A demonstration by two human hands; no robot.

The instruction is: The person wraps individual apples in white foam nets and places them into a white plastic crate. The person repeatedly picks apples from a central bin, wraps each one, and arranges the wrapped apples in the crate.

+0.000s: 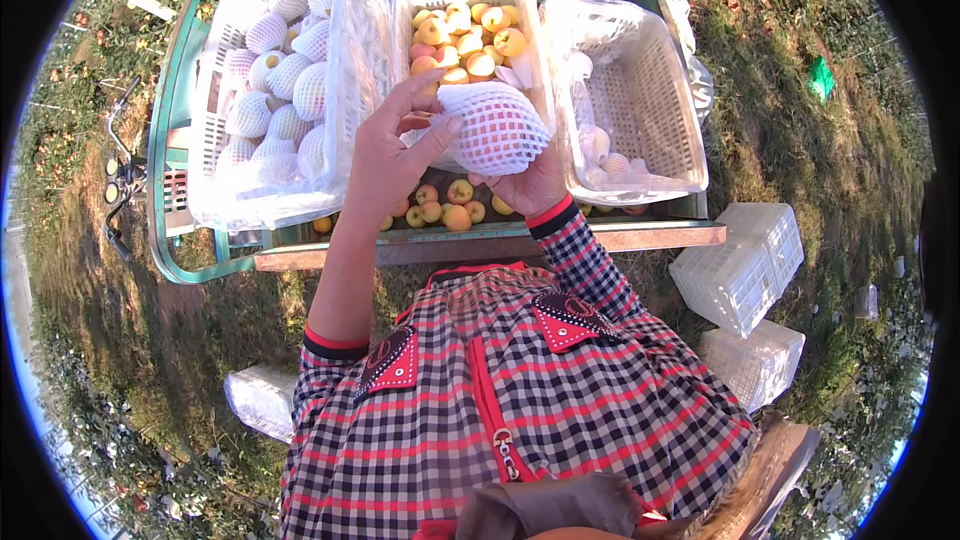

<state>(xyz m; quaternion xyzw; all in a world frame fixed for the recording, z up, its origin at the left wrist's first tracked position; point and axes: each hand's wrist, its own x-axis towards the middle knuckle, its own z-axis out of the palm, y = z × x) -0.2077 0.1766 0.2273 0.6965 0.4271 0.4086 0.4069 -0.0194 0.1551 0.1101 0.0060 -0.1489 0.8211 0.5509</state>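
A fruit in a white foam net sleeve (499, 127), reddish through the mesh, is held before me over the middle crate. My right hand (529, 180) grips it from below and the right side. Close to the sleeve's left edge is my left hand (405, 131), thumb and fingers apart; whether its thumb touches the net is unclear. Bare yellow-red apples (465, 37) fill part of the middle white plastic crate (529, 15). In the left crate (199, 120), lined with clear film, lie many net-sleeved fruits (285, 75). The right crate (694, 135) holds a few sleeved fruits (596, 142).
The crates rest on a green metal cart (154, 165) with a wooden front rail (495, 241). Loose apples (457, 217) lie behind that rail. White crates (739, 262) stand on the grass at right, another (262, 399) at lower left. Handlebars (120, 172) show at left.
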